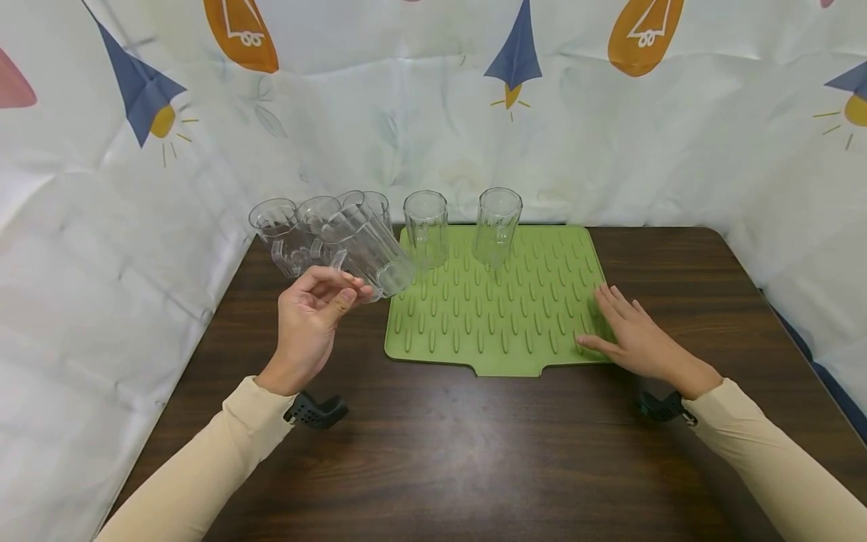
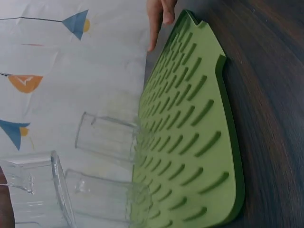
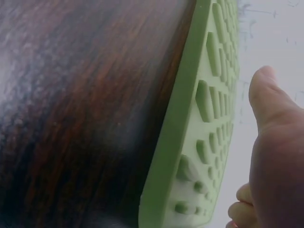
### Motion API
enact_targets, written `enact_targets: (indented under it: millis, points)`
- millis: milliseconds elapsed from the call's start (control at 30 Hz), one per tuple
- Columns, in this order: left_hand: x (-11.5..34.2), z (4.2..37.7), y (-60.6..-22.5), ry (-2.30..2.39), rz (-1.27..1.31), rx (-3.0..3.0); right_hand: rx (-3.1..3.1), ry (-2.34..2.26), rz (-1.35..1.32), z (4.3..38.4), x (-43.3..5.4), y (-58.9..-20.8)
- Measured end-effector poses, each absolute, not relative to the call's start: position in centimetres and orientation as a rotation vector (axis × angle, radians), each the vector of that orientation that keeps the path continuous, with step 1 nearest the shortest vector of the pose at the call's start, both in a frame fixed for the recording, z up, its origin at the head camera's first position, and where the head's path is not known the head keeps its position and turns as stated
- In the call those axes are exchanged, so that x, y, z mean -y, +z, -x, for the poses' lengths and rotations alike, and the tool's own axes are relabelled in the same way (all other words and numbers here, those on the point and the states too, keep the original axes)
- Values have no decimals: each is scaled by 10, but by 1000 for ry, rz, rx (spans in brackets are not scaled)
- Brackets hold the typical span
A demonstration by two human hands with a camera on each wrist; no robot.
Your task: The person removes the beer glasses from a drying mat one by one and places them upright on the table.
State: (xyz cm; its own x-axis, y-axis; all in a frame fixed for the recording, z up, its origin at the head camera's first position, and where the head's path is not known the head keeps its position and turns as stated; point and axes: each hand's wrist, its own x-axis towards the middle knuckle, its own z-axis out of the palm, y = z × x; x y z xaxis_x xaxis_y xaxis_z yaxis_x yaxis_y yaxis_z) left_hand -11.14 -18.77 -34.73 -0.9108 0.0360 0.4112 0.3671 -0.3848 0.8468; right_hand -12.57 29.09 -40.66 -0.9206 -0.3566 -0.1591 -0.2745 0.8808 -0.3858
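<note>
My left hand (image 1: 308, 324) grips a clear glass mug (image 1: 375, 256) by its handle, fingers and thumb curled in. The mug tilts, its base pointing right and down over the left edge of a green ridged mat (image 1: 504, 342). In the left wrist view the held mug (image 2: 40, 194) fills the lower left corner. Two clear glasses stand on the mat's back part, one at left (image 1: 427, 233) and one near the middle (image 1: 497, 229). With fingers spread and straight, my right hand (image 1: 637, 339) rests at the mat's right edge.
Several more glass mugs (image 1: 274, 226) stand at the table's back left, partly hidden behind the held one. The dark wooden table (image 1: 447, 459) carries the mat. A white patterned curtain (image 1: 420, 120) hangs close behind and along both sides.
</note>
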Motion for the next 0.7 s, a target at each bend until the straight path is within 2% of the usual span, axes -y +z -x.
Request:
enact_targets:
  millis: [367,700]
  points:
    - [213,110,-354,-2211,475,1826,-2801,-490,487,125,-293,-414]
    - [233,109,-364,-2061,537,2015,-2784,-473,485,126,-294,-421]
